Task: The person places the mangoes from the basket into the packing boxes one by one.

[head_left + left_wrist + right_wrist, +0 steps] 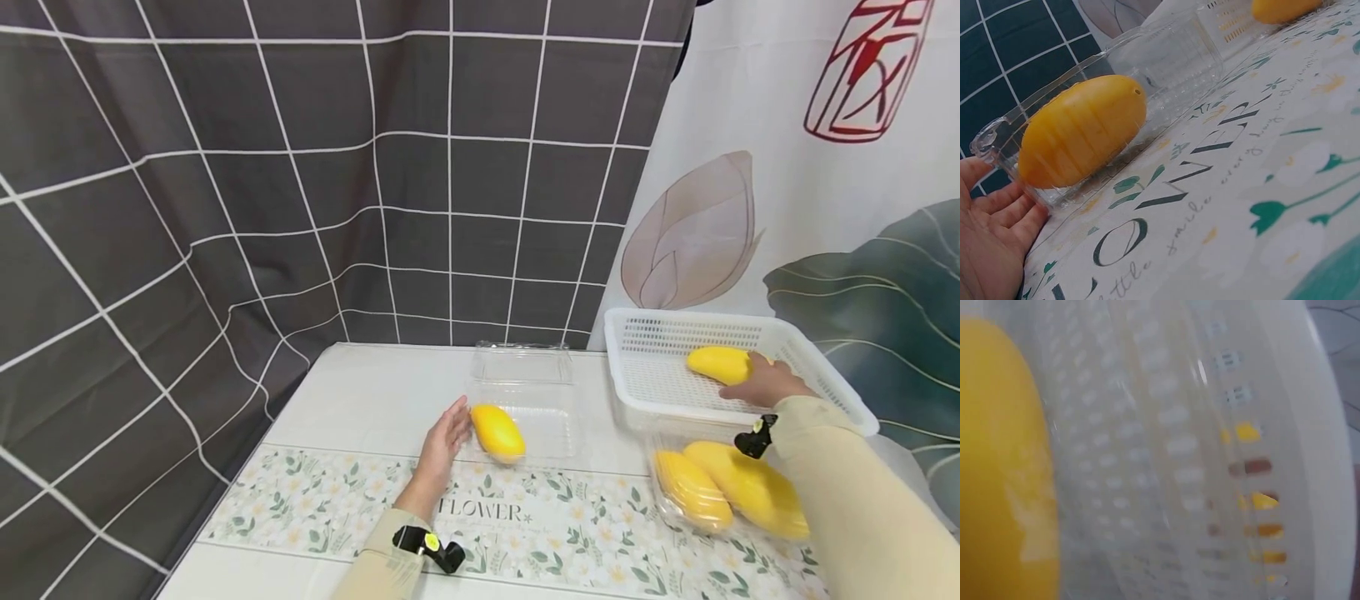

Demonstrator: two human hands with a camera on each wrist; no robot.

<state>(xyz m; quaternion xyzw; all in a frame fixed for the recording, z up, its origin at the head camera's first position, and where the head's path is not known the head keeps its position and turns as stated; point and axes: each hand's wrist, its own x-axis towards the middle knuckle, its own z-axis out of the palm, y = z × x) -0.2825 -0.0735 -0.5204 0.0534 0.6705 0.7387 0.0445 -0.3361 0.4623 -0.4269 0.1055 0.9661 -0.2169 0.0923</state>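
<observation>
My left hand (442, 440) has its fingers extended against the left side of a clear plastic clamshell box (555, 427), whose lid stands raised at the back. One yellow mango (498, 432) lies at the box's left end; the left wrist view shows it through the clear wall, close to my fingertips. Over at the right, my right hand (767, 382) reaches into a white perforated basket (628, 375). Its fingers and thumb grip the right end of another yellow mango (716, 363). In the right wrist view the basket wall hides most of this hand.
In front of the basket, a second clear box (670, 510) holds a ridged mango (693, 490) and a smoother one (765, 492), below my right forearm. A floral printed strip (540, 533) crosses the white table. A grid-patterned dark curtain (487, 175) hangs behind.
</observation>
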